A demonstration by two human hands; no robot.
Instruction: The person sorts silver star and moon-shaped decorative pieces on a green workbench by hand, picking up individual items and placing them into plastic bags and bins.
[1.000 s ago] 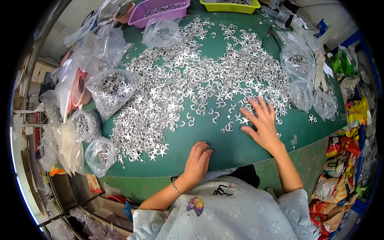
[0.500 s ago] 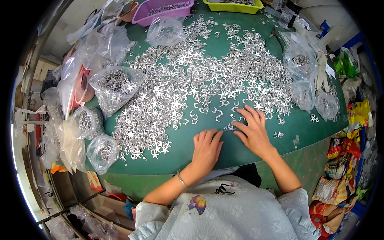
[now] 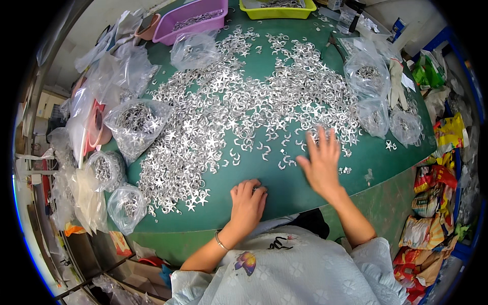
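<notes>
While the right hand [image 3: 323, 165] is spread palm-down over the near edge of the right-hand part of the heap, the left hand [image 3: 247, 206] sits low on the green counter [image 3: 284, 190], near side, left of it. Right fingers [image 3: 323, 145] splayed and released, tips over the silver pieces [image 3: 249, 96]; contact can't be told. Left fingers [image 3: 243, 190] curled in; whether they grasp a piece, can't tell. Hands well apart.

Silver pieces, star-shaped and ring- or crescent-shaped, lie loose in a wide heap across the middle of the counter, reaching near on the left. A few scattered ones just left of the right hand, a few more just right of it.

Left side: large clear bag [image 3: 134, 127] of pieces, with two smaller filled bags [image 3: 127, 206] nearer. Right side: more filled bags [image 3: 368, 79], pale glove [image 3: 395, 84] beside them. Far side: purple basin [image 3: 161, 30] on the left, yellow-green tray [image 3: 278, 13] right of it, both holding pieces. Bangle [image 3: 221, 241] on left wrist.
</notes>
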